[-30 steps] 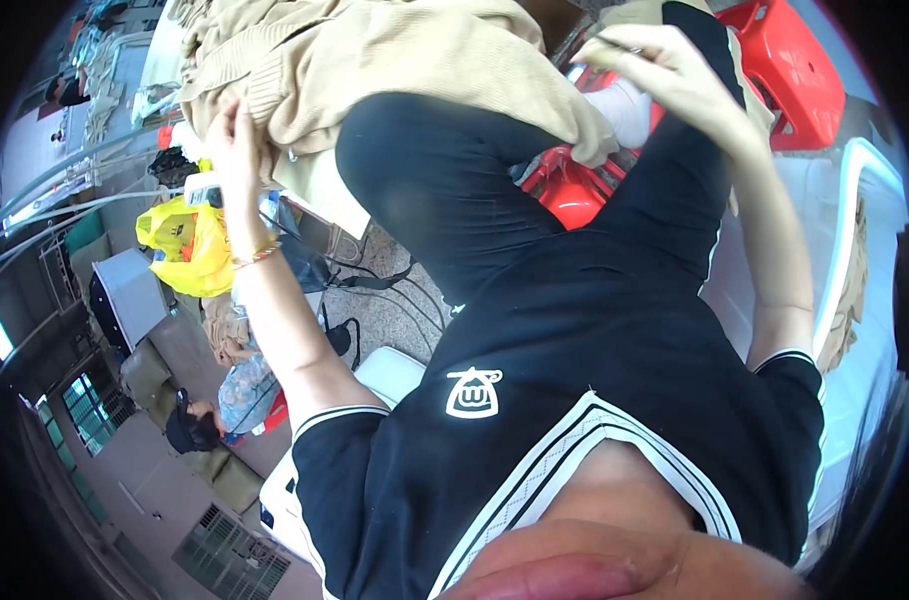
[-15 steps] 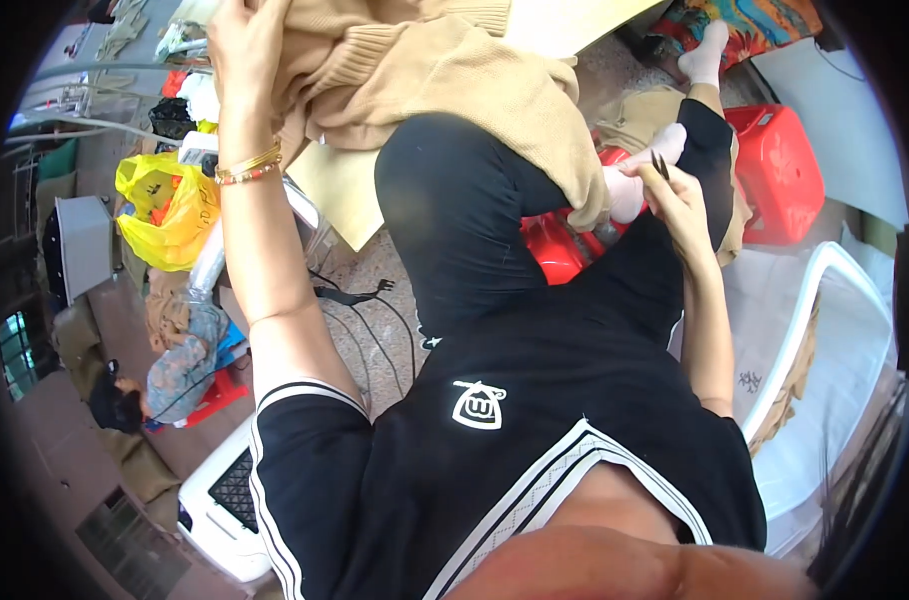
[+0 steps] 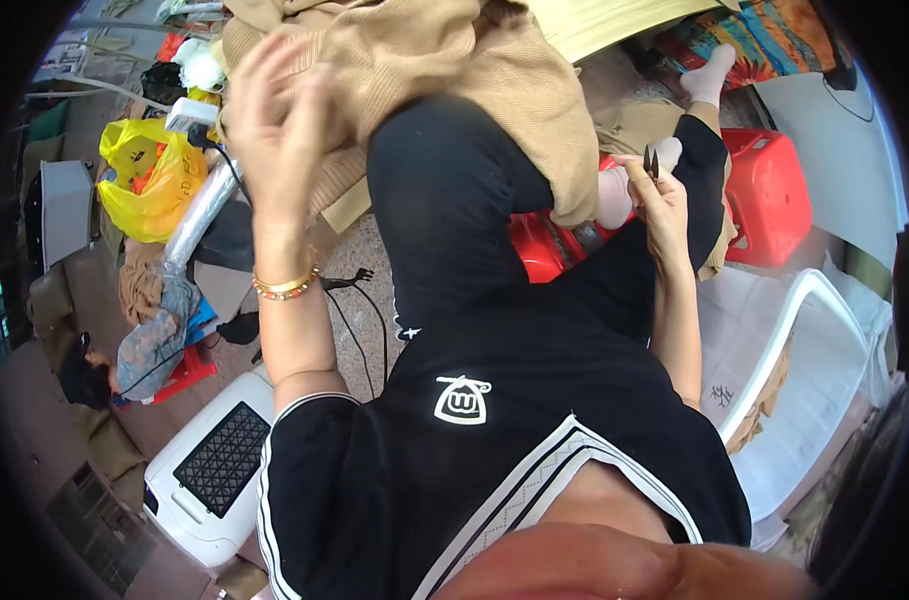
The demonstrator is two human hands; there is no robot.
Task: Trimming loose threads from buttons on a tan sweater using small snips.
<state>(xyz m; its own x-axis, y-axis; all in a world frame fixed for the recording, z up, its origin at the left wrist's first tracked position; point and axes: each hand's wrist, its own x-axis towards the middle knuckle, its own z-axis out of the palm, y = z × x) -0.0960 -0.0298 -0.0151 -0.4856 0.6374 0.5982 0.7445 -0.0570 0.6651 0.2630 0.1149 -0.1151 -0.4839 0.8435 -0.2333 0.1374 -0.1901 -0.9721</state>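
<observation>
Cluttered floor surrounds the tan sweater [image 3: 445, 70], soft, light; grip its edge. Left hand [image 3: 280, 110] rests loose on it; right hand [image 3: 660, 195], below-right, pinches small snips [image 3: 651, 160].

left hand [image 3: 275, 110]: blurred — fingers smear over the beige knit garment [image 3: 425, 60], grip unclear
beige knit garment: top cut by the upper edge
right hand [image 3: 660, 200]: small dark tool [image 3: 652, 160] at fingertips — too small to identify
red stool [image 3: 770, 195]: partly behind the knee
white chair [image 3: 795, 390]: cut off by the dark rim
</observation>
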